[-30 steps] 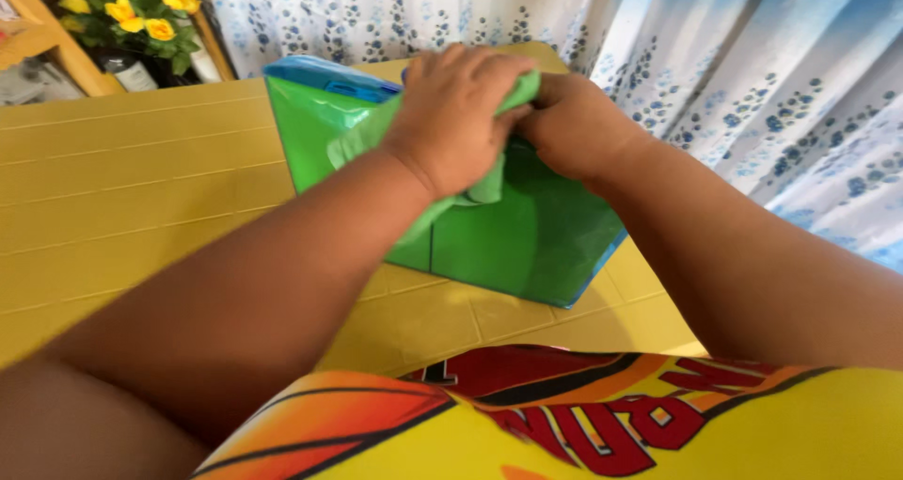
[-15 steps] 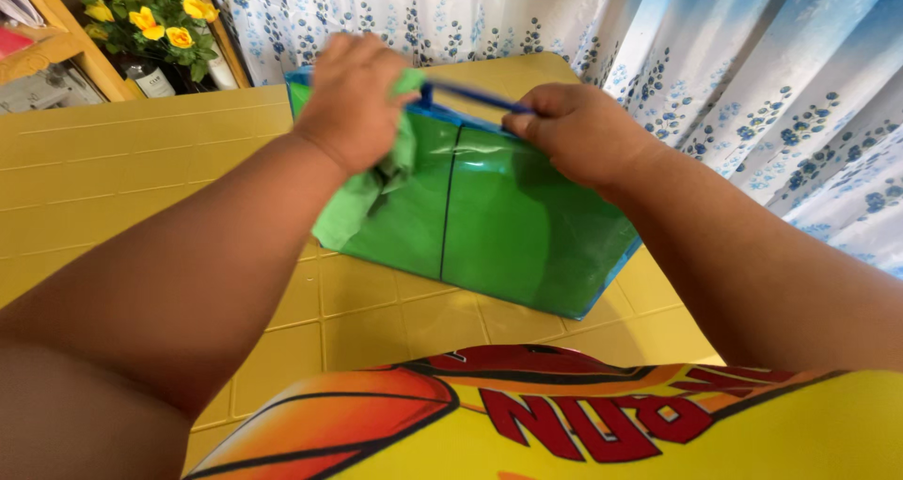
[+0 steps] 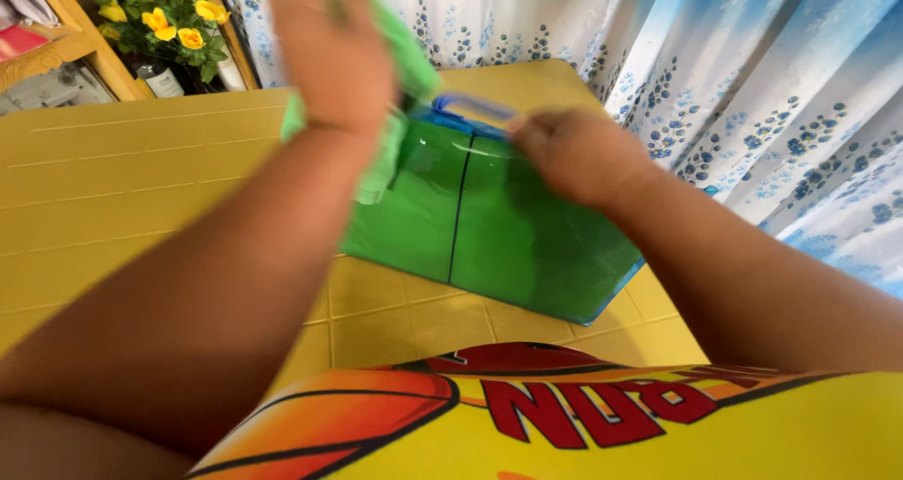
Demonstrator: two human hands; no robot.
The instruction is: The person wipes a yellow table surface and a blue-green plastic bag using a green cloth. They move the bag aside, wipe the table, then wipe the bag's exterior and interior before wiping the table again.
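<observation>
At far left, yellow flowers (image 3: 169,24) stand beyond our yellow surface (image 3: 122,188). Our left hand (image 3: 329,52) is raised, clenched on a light green cloth (image 3: 400,43) above the green bag (image 3: 489,221) on the surface. Our right hand (image 3: 574,156) pinches the bag's blue rim. We judge the cloth mid-lift; next needs a steady bag.
</observation>
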